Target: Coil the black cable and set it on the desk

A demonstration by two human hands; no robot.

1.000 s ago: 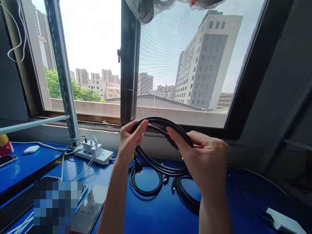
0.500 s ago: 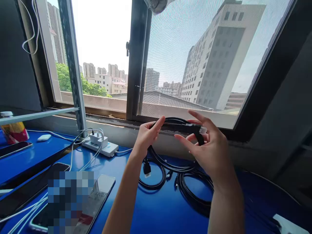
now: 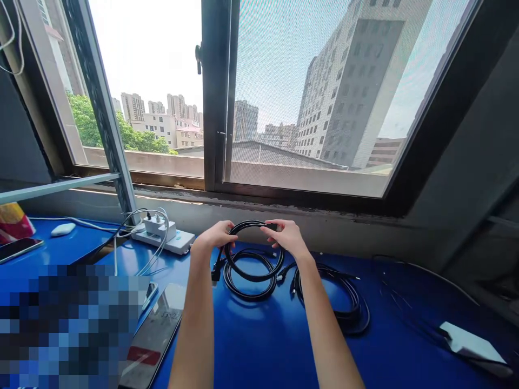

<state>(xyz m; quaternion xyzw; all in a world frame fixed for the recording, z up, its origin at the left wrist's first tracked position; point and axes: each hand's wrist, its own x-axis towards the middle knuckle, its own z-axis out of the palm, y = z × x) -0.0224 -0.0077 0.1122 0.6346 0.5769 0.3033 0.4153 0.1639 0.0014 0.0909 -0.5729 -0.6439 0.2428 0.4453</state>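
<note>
A coiled black cable (image 3: 253, 278) is held up between my two hands, above the blue table (image 3: 259, 346). My left hand (image 3: 214, 236) pinches the coil's left side, and a black connector (image 3: 216, 270) hangs just below it. On the coil's upper right, my right hand (image 3: 286, 236) closes round the cable near a dark connector. Behind and below the held loop lies another black cable coil (image 3: 249, 297). A third black coil (image 3: 344, 310) rests to the right, partly behind my right forearm.
At the left are a white power strip (image 3: 182, 243) with plugs and cords, a phone (image 3: 156, 335), a white mouse-like object (image 3: 63, 229) and a metal rack post (image 3: 106, 108). A white box (image 3: 472, 343) with a dark cable lies far right. The window stands behind.
Both hands have moved lower and farther forward with the coil. The right hand's spread fingers have closed on the cable. The camera view has shifted.
</note>
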